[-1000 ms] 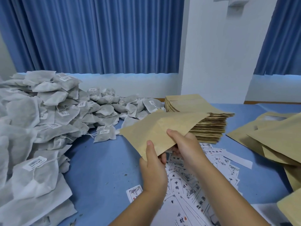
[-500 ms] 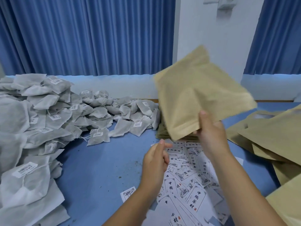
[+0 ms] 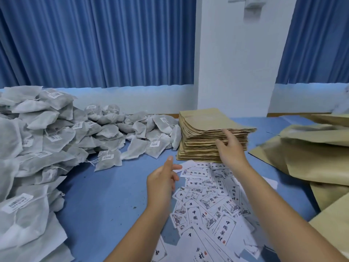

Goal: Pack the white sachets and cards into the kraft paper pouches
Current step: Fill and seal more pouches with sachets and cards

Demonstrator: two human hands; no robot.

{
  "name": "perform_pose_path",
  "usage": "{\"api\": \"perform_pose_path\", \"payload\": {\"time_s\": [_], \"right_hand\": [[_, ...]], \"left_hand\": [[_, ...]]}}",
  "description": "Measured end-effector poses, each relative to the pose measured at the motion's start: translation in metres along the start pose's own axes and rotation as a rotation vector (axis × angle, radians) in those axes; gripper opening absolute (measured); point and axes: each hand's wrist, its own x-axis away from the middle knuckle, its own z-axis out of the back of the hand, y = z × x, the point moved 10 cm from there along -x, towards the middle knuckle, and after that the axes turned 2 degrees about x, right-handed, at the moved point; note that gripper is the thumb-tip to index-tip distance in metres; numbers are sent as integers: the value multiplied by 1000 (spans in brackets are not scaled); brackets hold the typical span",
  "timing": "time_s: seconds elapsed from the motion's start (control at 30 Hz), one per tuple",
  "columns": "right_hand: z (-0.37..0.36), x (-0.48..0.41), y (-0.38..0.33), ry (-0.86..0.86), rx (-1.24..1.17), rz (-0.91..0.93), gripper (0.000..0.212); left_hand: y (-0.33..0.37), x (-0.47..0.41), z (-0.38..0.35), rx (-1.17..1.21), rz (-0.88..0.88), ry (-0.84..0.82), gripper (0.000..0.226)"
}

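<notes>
Right hand (image 3: 229, 146) has no pouch now (held one high moment ago); empty, spread wide at kraft pouch stack (image 3: 204, 133). Left hand (image 3: 162, 181) loose, empty, over cards (image 3: 213, 201). New pouch next.

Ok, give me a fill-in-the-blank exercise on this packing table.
1. The right hand reaches to the stack of empty kraft ____.
2. The white sachets are piled on the person's ____ side.
3. The printed cards lie scattered on the ____ table.
4. The left hand holds ____.

Missing words: pouches; left; blue; nothing.
</notes>
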Motion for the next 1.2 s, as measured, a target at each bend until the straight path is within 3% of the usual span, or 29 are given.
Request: {"api": "perform_pose_path", "payload": {"time_s": [0.1, 0.2, 0.27, 0.4, 0.53, 0.7, 0.83, 1.0, 1.2], "right_hand": [[-16, -27, -6, -84, 339, 82, 59], [-20, -51, 2, -148, 648, 49, 63], [-22, -57, 6, -171, 799, 41, 55], [-21, -51, -15, -22, 926, 231, 35], [-25, -27, -43, 43, 879, 410, 29], [-42, 16, -77, -25, 686, 445, 22], [-54, 38, -74, -109, 269, 234, 17], [-69, 57, -41, -234, -229, -126, 22], [-78, 70, -25, -446, -395, -223, 12]], "left_hand": [[-14, -5, 2, 166, 140, 3, 43], [-21, -7, 2, 224, 220, 6, 35], [-23, -8, 1, 227, 247, 9, 32], [-25, -10, 1, 202, 264, 12, 31], [-26, -10, -3, 115, 248, -41, 28], [-16, -2, -20, -125, 109, -187, 16], [-15, 14, -40, -72, 95, -398, 41], [-5, 23, -45, 73, 47, -490, 32], [-6, 23, -44, 50, 71, -535, 32]]}}
